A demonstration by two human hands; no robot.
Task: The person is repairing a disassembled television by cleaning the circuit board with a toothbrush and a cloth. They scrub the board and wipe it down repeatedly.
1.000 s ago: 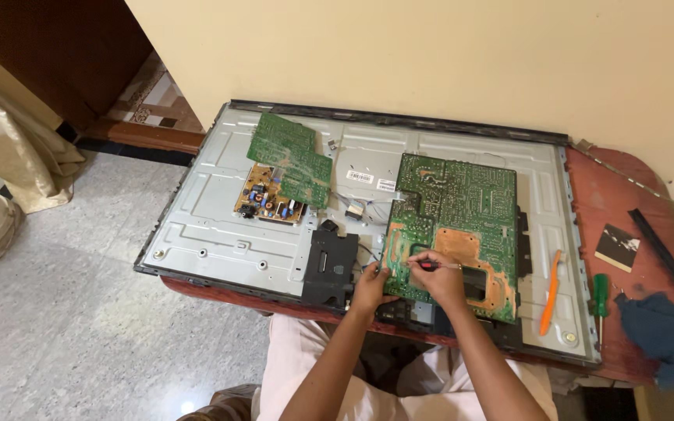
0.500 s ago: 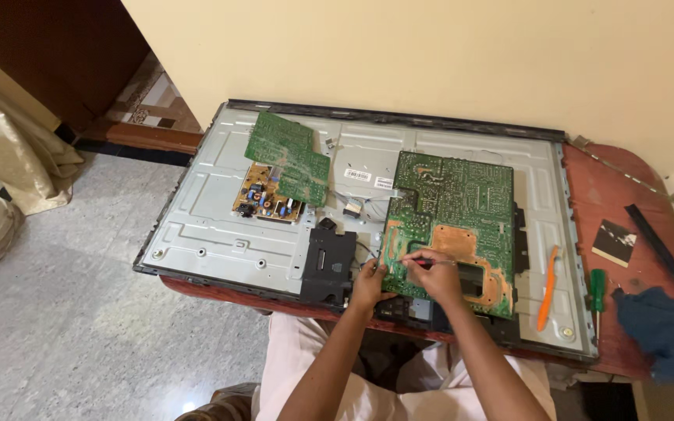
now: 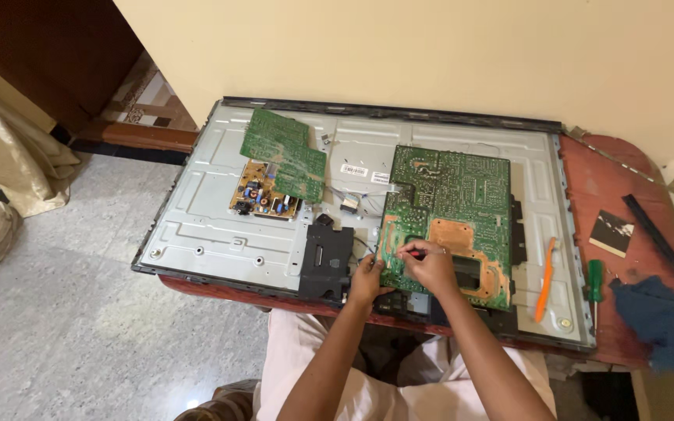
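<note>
Green and copper-patched, the large circuit board lies solder side up on the grey metal back of an opened flat-panel television, right of centre in the frame. Our right hand rests on the board's lower left part, fingers pinched around a small red-tipped tool that we cannot identify more closely. Our left hand sits just beside it at the board's lower left corner, fingers curled against the edge; whether it grips anything we cannot tell.

Left of our hands a black plastic module sits at the panel's lower edge. Toward the upper left of the panel a smaller green board lies tilted over a yellowish power board.

An orange pry tool lies on the panel's right side. On the reddish-brown tabletop at the right of the frame lie a green-handled screwdriver, a dark blue cloth, a small black card and a long black strip.
</note>
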